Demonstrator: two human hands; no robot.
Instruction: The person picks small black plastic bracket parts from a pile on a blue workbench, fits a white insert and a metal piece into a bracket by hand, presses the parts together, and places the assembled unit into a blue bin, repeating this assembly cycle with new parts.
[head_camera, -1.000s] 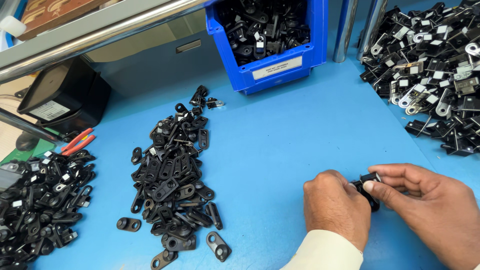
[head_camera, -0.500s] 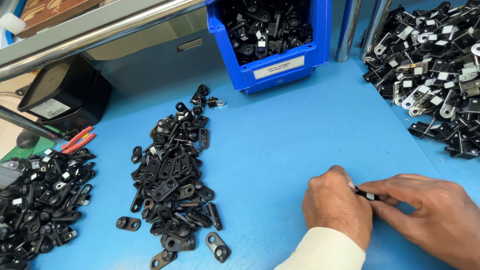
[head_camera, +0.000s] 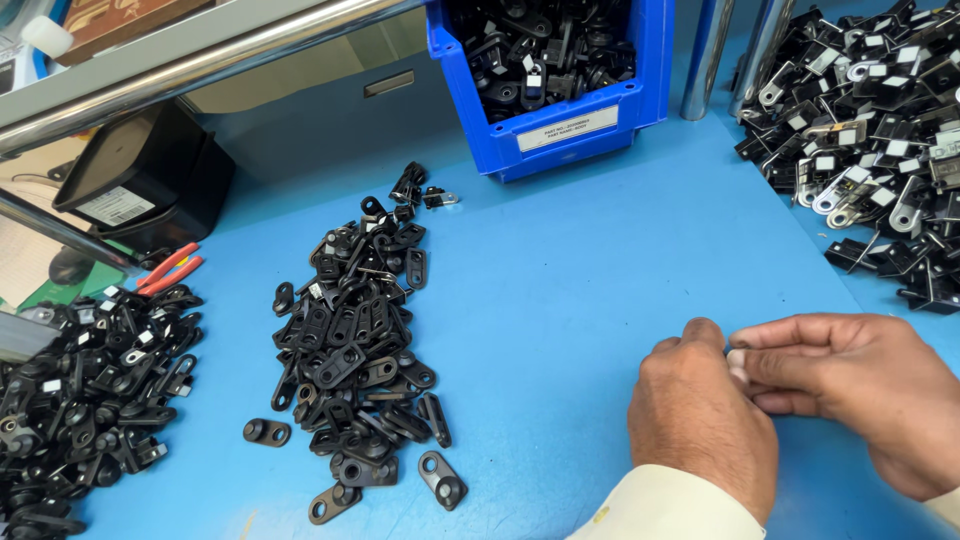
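Note:
My left hand, in a cream sleeve, and my right hand meet fingertip to fingertip low on the right of the blue table. Both pinch a small black part with a pale patch; the fingers hide nearly all of it. A long pile of flat black plastic links lies to the left of my hands, well apart from them.
A blue bin of black parts stands at the back. A heap of black parts with white and metal pieces fills the far right. Another black heap and red-handled pliers lie at the left, near a black box.
The black part was plainly visible between my fingers a second ago. My hands have closed in over it and now almost cover it. The hands stayed in the same spot.

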